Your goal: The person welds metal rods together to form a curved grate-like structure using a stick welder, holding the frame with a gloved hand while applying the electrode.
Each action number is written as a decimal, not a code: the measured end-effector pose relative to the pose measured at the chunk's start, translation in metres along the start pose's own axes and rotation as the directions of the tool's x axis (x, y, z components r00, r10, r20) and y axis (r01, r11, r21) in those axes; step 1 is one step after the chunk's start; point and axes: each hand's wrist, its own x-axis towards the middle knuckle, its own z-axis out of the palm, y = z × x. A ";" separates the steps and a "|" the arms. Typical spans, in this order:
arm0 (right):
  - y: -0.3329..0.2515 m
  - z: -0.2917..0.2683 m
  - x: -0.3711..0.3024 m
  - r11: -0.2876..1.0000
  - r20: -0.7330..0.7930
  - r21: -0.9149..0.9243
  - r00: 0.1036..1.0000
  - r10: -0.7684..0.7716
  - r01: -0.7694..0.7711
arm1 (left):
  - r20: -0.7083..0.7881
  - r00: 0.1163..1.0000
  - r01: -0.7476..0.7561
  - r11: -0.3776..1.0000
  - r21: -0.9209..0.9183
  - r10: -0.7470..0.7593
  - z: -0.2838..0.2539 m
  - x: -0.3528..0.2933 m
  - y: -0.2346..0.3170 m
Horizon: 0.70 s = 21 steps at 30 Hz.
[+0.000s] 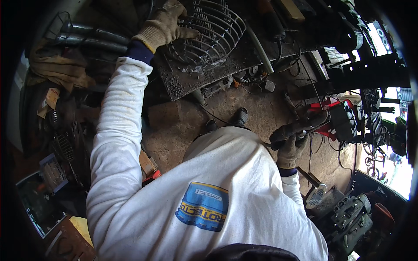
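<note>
On the dark worktable (183, 85) at the top of the view lies a round cage of bent metal rods (220, 41). My left hand (163, 26), in a tan knitted glove, reaches far forward and grips the cage's left side, its thumb lying over the rods. The glove hides part of where the fingers meet the metal. Low on my right side, my right hand (291, 152), gloved alike, is closed round a dark elongated tool (300, 126) held away from the table. Its exact kind cannot be made out.
A dark power tool with a cable (272, 21) and a pale bar (260, 48) rest on the table. Red equipment (324, 117) with trailing cables stands at right. Greasy engine parts (350, 217) sit lower right. Metal cylinders (87, 35) and a brown cloth (61, 69) are at left.
</note>
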 end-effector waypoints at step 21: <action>0.011 -0.001 0.002 0.998 0.000 0.068 1.000 0.020 -0.020 | 0.090 0.996 0.010 0.984 -0.176 0.006 0.006 0.018 -0.020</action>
